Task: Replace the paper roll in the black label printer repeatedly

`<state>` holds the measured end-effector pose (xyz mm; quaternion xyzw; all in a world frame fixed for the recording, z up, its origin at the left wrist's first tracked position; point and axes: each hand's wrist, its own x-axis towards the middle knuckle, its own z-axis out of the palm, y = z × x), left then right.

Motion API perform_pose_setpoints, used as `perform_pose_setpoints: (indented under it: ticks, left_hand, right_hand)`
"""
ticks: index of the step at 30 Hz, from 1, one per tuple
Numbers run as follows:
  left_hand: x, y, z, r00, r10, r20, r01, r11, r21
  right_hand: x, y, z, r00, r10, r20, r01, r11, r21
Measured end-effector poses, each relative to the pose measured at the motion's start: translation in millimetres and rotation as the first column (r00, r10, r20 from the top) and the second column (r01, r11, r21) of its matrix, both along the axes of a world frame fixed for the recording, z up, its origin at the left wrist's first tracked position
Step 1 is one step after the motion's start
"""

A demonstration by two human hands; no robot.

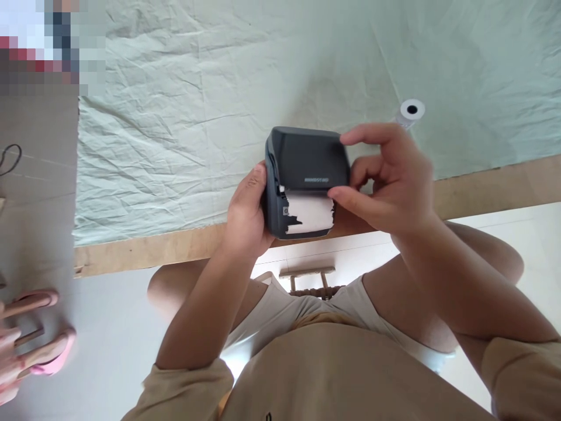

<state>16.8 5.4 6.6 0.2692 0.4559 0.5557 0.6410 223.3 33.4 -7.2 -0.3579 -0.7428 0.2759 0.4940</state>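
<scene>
A dark grey portable receipt printer (274, 216) is held up over the table's front edge. My left hand (249, 204) is closed around its left side, with most of the fingers hidden beneath or behind it. White paper (311, 213) with a ragged, torn edge shows below the printer's black lid (311, 155). The lid appears slightly raised at its left front corner. My right hand (390, 175) grips the lid's right edge, index finger at the far corner and thumb at the near one. Behind that hand, a white paper roll (412, 110) rests on the cloth.
A wrinkled pale green cloth (166, 134) covers the table, whose wooden front edge (153, 252) runs before my knees. Under the edge, part of a wooden stool (307, 273) shows between my legs. At the lower left are another person's feet in pink sandals (56, 354).
</scene>
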Motion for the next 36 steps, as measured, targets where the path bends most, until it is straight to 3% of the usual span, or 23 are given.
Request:
perform_pose_setpoints:
  ticks: [4, 6, 10, 13, 15, 21, 24, 27, 29, 31, 34, 36]
  left_hand:
    - [-2, -2, -3.5, 0.999, 0.018, -0.031, -0.020, 0.998, -0.052]
    - [-3, -2, -4.1, 0.997, 0.044, -0.055, -0.047, 0.997, -0.057]
    - [-3, -2, 0.2, 1.000, -0.014, -0.028, 0.014, 1.000, -0.013]
    - [-6, -4, 2.3, 0.989, -0.148, -0.029, 0.149, 0.988, 0.032]
    - [-9, -6, 0.8, 0.975, -0.215, -0.054, 0.219, 0.972, 0.082]
    - [-12, -10, -3.4, 0.972, -0.211, -0.104, 0.221, 0.970, 0.099]
    - [-10, -9, -2.3, 0.980, -0.185, -0.067, 0.190, 0.978, 0.090]
    - [-8, -8, -1.1, 0.989, -0.145, -0.011, 0.146, 0.988, 0.058]
    - [-8, -7, -0.7, 0.992, -0.126, 0.006, 0.125, 0.991, 0.039]
    - [-8, -6, -1.0, 0.993, -0.120, 0.010, 0.120, 0.992, 0.032]
    - [-8, -6, -2.3, 0.991, -0.136, 0.013, 0.135, 0.990, 0.040]
    - [-9, -6, -3.7, 0.989, -0.149, 0.016, 0.148, 0.988, 0.050]
  right_hand:
    - [-11, -7, 18.6, 0.971, -0.153, -0.185, 0.165, 0.985, 0.049]
    - [-14, -6, 25.3, 0.956, -0.233, -0.180, 0.251, 0.965, 0.082]
    - [-13, -1, 31.5, 0.968, -0.235, 0.084, 0.215, 0.957, 0.192]
    - [-9, -1, 33.7, 0.907, -0.269, 0.325, 0.188, 0.947, 0.259]
    - [-6, -2, 34.4, 0.863, -0.265, 0.430, 0.165, 0.952, 0.256]
    - [-4, -2, 41.8, 0.825, -0.137, 0.549, 0.066, 0.987, 0.147]
    - [-2, -2, 53.9, 0.884, -0.003, 0.467, 0.000, 1.000, 0.006]
    - [5, 3, 63.1, 0.969, 0.068, 0.237, -0.034, 0.988, -0.148]
    - [13, 12, 62.3, 1.000, -0.025, -0.004, 0.024, 0.978, -0.205]
    - [20, 23, 56.0, 0.966, -0.117, -0.230, 0.048, 0.957, -0.288]
    - [24, 34, 41.9, 0.914, -0.127, -0.385, -0.078, 0.877, -0.474]
    - [21, 33, 32.6, 0.899, -0.169, -0.403, -0.075, 0.848, -0.525]
